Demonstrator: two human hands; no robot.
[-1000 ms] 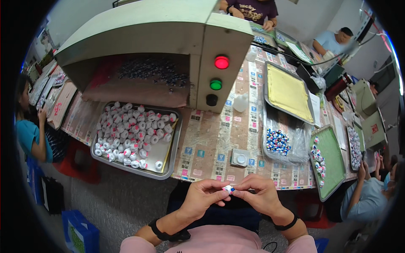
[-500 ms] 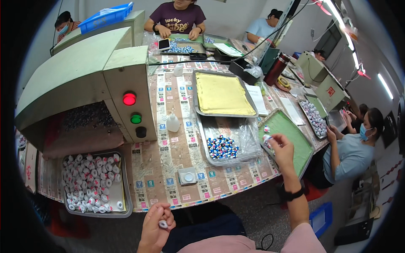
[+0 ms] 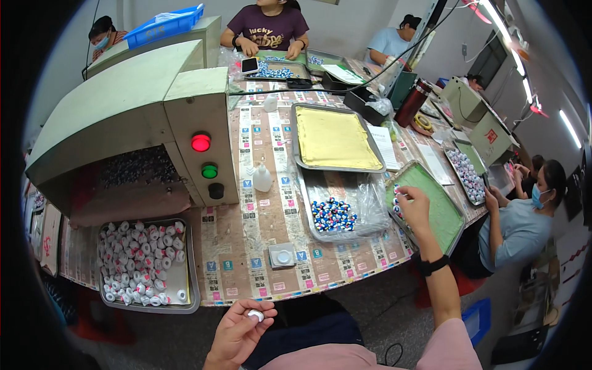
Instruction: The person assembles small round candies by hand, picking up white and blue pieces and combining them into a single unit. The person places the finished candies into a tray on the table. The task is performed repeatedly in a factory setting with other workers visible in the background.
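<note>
My left hand [image 3: 237, 333] rests low near my lap, palm up, with a small white round cap [image 3: 254, 316] between its fingertips. My right hand [image 3: 413, 206] reaches out to the right, and its fingers touch small white and blue pieces at the left edge of a green-lined metal tray [image 3: 441, 213]. A black band sits on that wrist. Just left of the right hand lies a clear bag of blue and white pieces [image 3: 333, 214] on a metal tray [image 3: 308, 203].
A tray of several white caps [image 3: 143, 264] sits at the left under a pale green machine [image 3: 132, 117] with red and green lights. A yellow-lined tray [image 3: 336, 137], a small bottle [image 3: 262, 179] and a white dish [image 3: 283, 256] stand on the table. Other people work around it.
My hands, together over my lap a second ago, have parted. The right hand has gone out to the green-lined tray while the left hand kept the white cap. My view has swung right.
</note>
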